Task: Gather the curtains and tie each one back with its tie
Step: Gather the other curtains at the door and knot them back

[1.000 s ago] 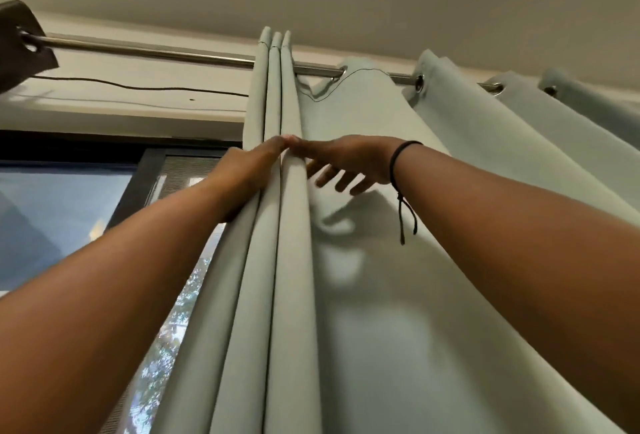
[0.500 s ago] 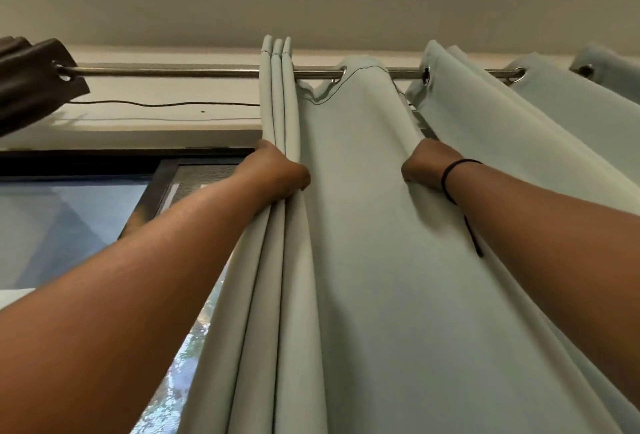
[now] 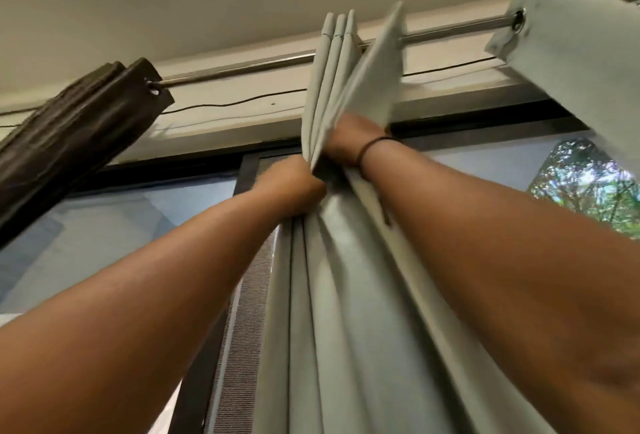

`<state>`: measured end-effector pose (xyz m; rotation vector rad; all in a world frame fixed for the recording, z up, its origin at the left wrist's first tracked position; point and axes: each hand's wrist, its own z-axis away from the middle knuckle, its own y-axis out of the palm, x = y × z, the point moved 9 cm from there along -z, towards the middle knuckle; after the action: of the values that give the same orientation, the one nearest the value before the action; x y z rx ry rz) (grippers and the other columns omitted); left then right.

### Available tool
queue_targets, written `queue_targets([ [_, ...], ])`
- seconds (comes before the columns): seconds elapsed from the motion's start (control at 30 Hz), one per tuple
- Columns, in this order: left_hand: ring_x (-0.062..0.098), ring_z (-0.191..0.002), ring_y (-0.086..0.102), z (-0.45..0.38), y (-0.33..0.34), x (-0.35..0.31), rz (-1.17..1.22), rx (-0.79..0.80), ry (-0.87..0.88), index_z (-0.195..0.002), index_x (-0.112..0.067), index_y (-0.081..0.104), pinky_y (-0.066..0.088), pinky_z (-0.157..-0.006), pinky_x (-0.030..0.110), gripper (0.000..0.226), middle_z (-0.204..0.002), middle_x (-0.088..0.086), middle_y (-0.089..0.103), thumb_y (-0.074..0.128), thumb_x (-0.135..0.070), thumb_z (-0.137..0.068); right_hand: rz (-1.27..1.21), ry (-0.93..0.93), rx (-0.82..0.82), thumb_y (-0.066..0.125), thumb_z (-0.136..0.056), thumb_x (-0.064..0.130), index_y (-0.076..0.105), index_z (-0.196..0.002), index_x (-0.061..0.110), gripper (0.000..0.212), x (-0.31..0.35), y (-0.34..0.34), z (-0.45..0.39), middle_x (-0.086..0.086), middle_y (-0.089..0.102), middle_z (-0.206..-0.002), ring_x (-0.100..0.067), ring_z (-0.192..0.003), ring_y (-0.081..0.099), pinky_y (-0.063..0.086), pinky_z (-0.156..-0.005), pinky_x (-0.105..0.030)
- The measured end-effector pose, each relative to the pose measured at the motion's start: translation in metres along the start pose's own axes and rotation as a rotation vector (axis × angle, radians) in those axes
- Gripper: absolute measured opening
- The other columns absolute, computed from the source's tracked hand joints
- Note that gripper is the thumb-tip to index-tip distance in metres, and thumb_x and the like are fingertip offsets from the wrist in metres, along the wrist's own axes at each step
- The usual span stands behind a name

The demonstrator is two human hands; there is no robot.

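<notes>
A pale grey-green fabric curtain (image 3: 346, 295) hangs from a shiny metal curtain rod (image 3: 242, 68) that runs slantwise under the ceiling, and its upper part is bunched into several narrow upright folds near the middle of the view. The left hand (image 3: 294, 184) is clenched round the left side of this bunch just below the rod, knuckles toward the camera; its fingertips are buried in the cloth and cannot be seen. The right hand (image 3: 353, 140) sits just above and to the right of it, pressed against the same folds with a further fold fanning up beside it; its fingers are hidden behind the fabric, so it appears to be grasping the curtain, though the exact hold is hard to make out, and this area is blurred. A thin dark cord bracelet (image 3: 372, 147) circles the right wrist. Further right another section of the same pale curtain (image 3: 571, 52) hangs from the rod by a metal eyelet, cut off by the frame edge. At left a dark brown gathered curtain (image 3: 79, 128) hangs on the rod, its lower part out of view. Behind the arms is a dark-framed window (image 3: 156, 211), with foliage showing at right. No tie can be made out.
</notes>
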<state>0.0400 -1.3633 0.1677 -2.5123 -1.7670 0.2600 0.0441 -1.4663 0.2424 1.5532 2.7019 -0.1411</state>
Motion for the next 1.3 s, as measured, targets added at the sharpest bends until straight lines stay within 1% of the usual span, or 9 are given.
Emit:
queue_targets([
  [0.13, 0.037, -0.096, 0.063, -0.006, -0.020, 0.048, 0.146, -0.084, -0.050, -0.099, -0.004, 0.064, 0.049, -0.074, 0.035, 0.024, -0.102, 0.023, 0.066, 0.052, -0.015, -0.080, -0.080, -0.116, 0.074, 0.048, -0.091, 0.020, 0.058, -0.121, 0.007, 0.033, 0.079, 0.025, -0.010, -0.013, 0.058, -0.125, -0.030, -0.115, 0.055, 0.041, -0.083, -0.029],
  [0.3, 0.034, -0.092, 0.063, -0.004, 0.003, 0.053, 0.288, -0.045, 0.009, -0.094, -0.009, 0.064, 0.046, -0.071, 0.029, 0.019, -0.096, 0.018, 0.066, 0.052, -0.012, -0.079, -0.192, -0.032, 0.052, 0.045, -0.092, 0.011, 0.056, -0.124, 0.002, 0.036, 0.043, 0.043, 0.005, -0.020, 0.056, -0.129, -0.034, -0.119, 0.052, 0.042, -0.093, -0.030],
  [0.43, 0.025, -0.085, 0.064, 0.003, 0.049, 0.026, 0.638, 0.042, 0.054, -0.102, -0.014, 0.060, 0.055, -0.074, 0.033, 0.033, -0.091, 0.009, 0.066, 0.057, -0.017, -0.069, -0.321, 0.089, 0.020, 0.042, -0.093, 0.010, 0.058, -0.121, 0.000, 0.034, 0.004, 0.048, 0.022, -0.020, 0.059, -0.124, -0.034, -0.114, 0.054, 0.043, -0.089, -0.029],
  [0.53, 0.022, -0.077, 0.066, 0.012, 0.077, -0.006, 0.998, 0.165, 0.067, -0.115, -0.012, 0.052, 0.054, -0.058, 0.025, 0.059, -0.088, 0.011, 0.065, 0.054, -0.014, -0.057, -0.354, 0.120, 0.011, 0.039, -0.099, 0.022, 0.055, -0.122, -0.001, 0.036, -0.021, 0.036, 0.034, -0.019, 0.058, -0.121, -0.033, -0.112, 0.054, 0.042, -0.088, -0.030],
  [0.6, 0.027, -0.086, 0.066, 0.013, 0.088, -0.031, 1.079, 0.141, 0.020, -0.124, -0.009, 0.043, 0.053, -0.061, 0.024, 0.069, -0.087, 0.011, 0.060, 0.049, -0.016, -0.056, -0.347, 0.128, 0.013, 0.038, -0.098, 0.046, 0.060, -0.109, 0.004, 0.049, -0.035, 0.023, 0.045, -0.013, 0.060, -0.101, -0.024, -0.090, 0.057, 0.042, -0.073, -0.029],
  [0.7, 0.034, -0.106, 0.056, 0.015, 0.094, -0.074, 1.067, 0.093, 0.043, -0.119, -0.001, 0.044, 0.037, -0.073, 0.025, 0.050, -0.069, 0.005, 0.041, 0.041, -0.026, -0.076, -0.369, 0.164, 0.042, 0.054, -0.081, 0.065, 0.060, -0.094, 0.013, 0.054, -0.057, 0.003, 0.057, -0.004, 0.061, -0.090, -0.015, -0.077, 0.057, 0.044, -0.070, -0.028],
  [0.77, 0.030, -0.097, 0.055, 0.019, 0.103, -0.102, 1.011, 0.109, 0.068, -0.124, 0.004, 0.048, 0.038, -0.074, 0.029, 0.035, -0.075, 0.012, 0.050, 0.038, -0.006, -0.092, -0.264, 0.172, 0.071, 0.061, -0.086, 0.043, 0.061, -0.113, 0.009, 0.044, -0.078, -0.011, 0.057, -0.008, 0.063, -0.109, -0.023, -0.098, 0.061, 0.045, -0.078, -0.026],
  [0.87, 0.031, -0.094, 0.057, 0.019, 0.114, -0.132, 0.850, 0.054, 0.102, -0.107, -0.003, 0.058, 0.044, -0.073, 0.035, 0.029, -0.094, 0.017, 0.057, 0.037, 0.003, -0.088, -0.095, 0.205, 0.061, 0.042, -0.093, 0.011, 0.058, -0.117, 0.001, 0.030, -0.111, -0.039, 0.057, -0.018, 0.059, -0.121, -0.028, -0.094, 0.054, 0.041, -0.071, -0.027],
  [1.3, 0.034, -0.116, 0.052, 0.019, 0.137, -0.295, 0.592, 0.124, 0.245, -0.116, 0.003, 0.057, 0.039, -0.090, 0.037, 0.029, -0.122, 0.024, 0.057, 0.044, -0.002, -0.091, 0.029, 0.198, 0.041, 0.045, -0.089, 0.007, 0.061, -0.108, -0.008, 0.029, -0.238, -0.134, 0.061, -0.027, 0.061, -0.112, -0.035, -0.098, 0.058, 0.041, -0.072, -0.032],
])
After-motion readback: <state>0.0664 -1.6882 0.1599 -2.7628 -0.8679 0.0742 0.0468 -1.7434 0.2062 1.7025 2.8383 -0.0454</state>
